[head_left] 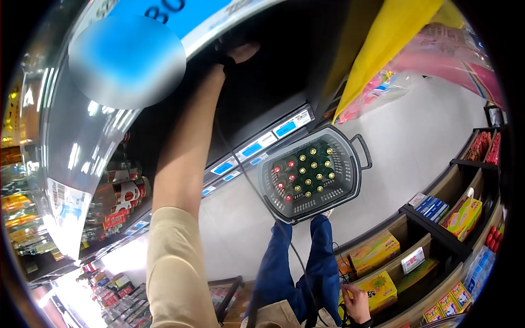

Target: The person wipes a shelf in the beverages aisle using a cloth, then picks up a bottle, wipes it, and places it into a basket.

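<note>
My left arm stretches up and forward into a dark shelf bay, where my left hand (243, 52) sits in deep shadow with its fingers hidden; I cannot make out whether it touches anything. Low on the right, beside my leg, my right hand (356, 302) hangs with loosely bent fingers slightly apart, seemingly holding nothing. It is close to a yellow box (379, 291) on the low shelf. On the floor ahead of my feet stands a grey shopping basket (355, 188) holding several upright dark bottles (314, 165), some with gold caps and some with red ones.
Price labels line the shelf edge (268, 141) beside the basket. Large bottles (117, 202) fill the shelves at left. Low shelving (421, 235) with boxes curves along the right. A yellow sheet (377, 52) and pink plastic packaging (437, 60) hang at upper right. A dark cable crosses the view.
</note>
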Available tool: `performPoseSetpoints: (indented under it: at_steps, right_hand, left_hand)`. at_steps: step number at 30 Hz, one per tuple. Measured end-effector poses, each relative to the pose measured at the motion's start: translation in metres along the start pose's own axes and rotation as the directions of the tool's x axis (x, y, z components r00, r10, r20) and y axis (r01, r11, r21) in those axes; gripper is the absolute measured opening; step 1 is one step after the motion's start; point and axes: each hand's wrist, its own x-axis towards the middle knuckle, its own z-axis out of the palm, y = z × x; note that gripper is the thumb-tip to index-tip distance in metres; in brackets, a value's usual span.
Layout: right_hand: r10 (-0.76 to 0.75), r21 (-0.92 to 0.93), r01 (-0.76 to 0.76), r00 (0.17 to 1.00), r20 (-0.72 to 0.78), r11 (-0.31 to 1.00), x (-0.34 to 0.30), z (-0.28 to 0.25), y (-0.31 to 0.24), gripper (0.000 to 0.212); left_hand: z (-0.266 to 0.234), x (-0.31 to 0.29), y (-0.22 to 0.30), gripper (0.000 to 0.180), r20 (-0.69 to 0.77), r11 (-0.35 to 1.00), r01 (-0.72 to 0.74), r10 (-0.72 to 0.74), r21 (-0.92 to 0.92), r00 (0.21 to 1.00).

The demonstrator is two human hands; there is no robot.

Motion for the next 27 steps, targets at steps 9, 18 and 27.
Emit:
performPoseSetpoints:
  at_steps: [9,18,27]
  right_hand:
    - [-0.232,0.007,0.234,0.959,0.161,0.972,0.027,-0.009,0.017,0.017]
    - [-0.059,-0.049,0.063,0.995,0.086,0.997,0.023,-0.043,-0.002,0.018]
    - [-0.120,-0.043,0.124,0.989,0.087,0.991,0.027,-0.042,0.020,0.017]
  left_hand:
    - [0.174,-0.139,-0.279,0.069,0.062,0.629,0.239,-0.289,-0.739,0.955]
    - [0.096,-0.354,-0.131,0.057,0.455,0.943,0.182,-0.037,-0.278,0.890]
    - [0.030,-0.383,-0.069,0.074,0.702,0.602,0.673,-0.245,-0.430,0.668]
